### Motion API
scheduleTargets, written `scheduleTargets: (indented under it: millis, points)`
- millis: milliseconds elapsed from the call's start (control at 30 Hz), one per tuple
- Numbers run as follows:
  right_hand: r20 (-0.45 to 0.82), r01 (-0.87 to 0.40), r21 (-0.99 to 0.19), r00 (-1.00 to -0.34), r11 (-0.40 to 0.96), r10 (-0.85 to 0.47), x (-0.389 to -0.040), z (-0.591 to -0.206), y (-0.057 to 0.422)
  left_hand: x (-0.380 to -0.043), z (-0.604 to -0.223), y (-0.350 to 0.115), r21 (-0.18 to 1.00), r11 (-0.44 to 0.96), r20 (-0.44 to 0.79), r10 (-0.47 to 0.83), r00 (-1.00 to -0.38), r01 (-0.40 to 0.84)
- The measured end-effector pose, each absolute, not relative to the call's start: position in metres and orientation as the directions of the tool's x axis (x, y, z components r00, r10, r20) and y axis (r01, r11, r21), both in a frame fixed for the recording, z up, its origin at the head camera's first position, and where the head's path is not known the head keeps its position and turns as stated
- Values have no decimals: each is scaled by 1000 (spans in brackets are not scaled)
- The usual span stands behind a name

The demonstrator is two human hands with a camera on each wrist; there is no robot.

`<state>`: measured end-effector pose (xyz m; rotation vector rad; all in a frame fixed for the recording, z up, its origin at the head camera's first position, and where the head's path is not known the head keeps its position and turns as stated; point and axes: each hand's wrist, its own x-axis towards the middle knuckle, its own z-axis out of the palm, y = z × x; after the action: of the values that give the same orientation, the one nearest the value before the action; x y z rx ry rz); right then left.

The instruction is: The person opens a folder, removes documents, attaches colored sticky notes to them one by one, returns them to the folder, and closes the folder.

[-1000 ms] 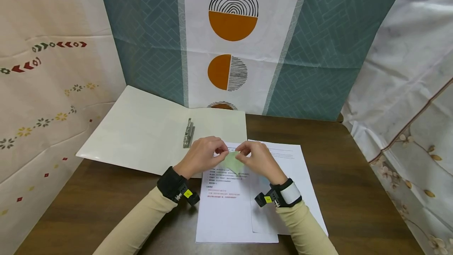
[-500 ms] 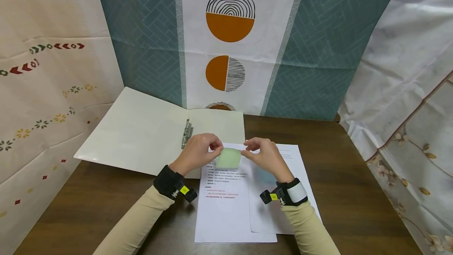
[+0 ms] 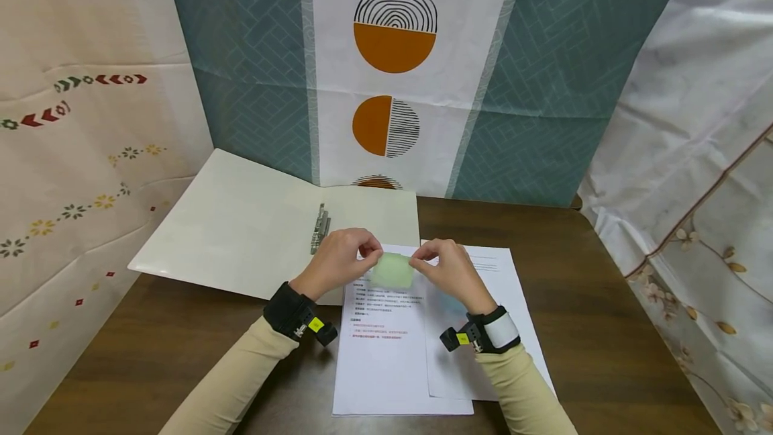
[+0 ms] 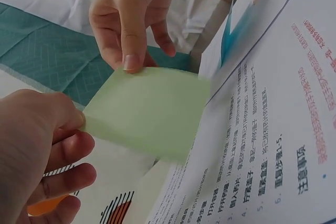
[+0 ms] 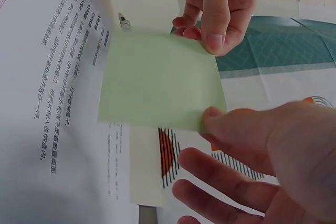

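A small square green sticky note (image 3: 392, 271) is stretched between both hands above a printed sheet (image 3: 398, 368). My left hand (image 3: 343, 259) pinches its upper left corner between thumb and forefinger. At the upper right corner, my right hand (image 3: 448, 270) pinches it the same way. In the left wrist view the note (image 4: 147, 111) is slightly curved, its lower edge close to the printed text. The right wrist view shows the blank face of the note (image 5: 157, 82) with the right thumb on one corner. The other fingers of both hands are loosely bent.
An open white folder (image 3: 241, 227) with a metal clip (image 3: 320, 228) lies behind the left hand. A second stack of paper (image 3: 495, 287) sits under the right forearm, with a blue tab (image 4: 231, 38) on it. Patterned cloths (image 3: 253, 72) hang behind the wooden table (image 3: 604, 327).
The hands have moved apart and the right hand shifted right, then slightly back left. The note, earlier tilted with one corner down, now hangs spread flat between both hands.
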<state>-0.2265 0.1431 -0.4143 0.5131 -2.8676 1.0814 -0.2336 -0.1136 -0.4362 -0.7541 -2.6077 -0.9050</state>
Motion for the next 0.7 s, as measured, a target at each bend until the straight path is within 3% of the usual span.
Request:
scheduleTargets:
  millis: [500,700]
  points:
    - [146,-302,-655,-950,693,-275,-232,-425,142,-234,-439,-111,511,702,382,331,-863,495]
    - [152,-328,-623,-941,711,-301,-267,-484,157,-234,-442,-106,515,743,292,317,-903,427]
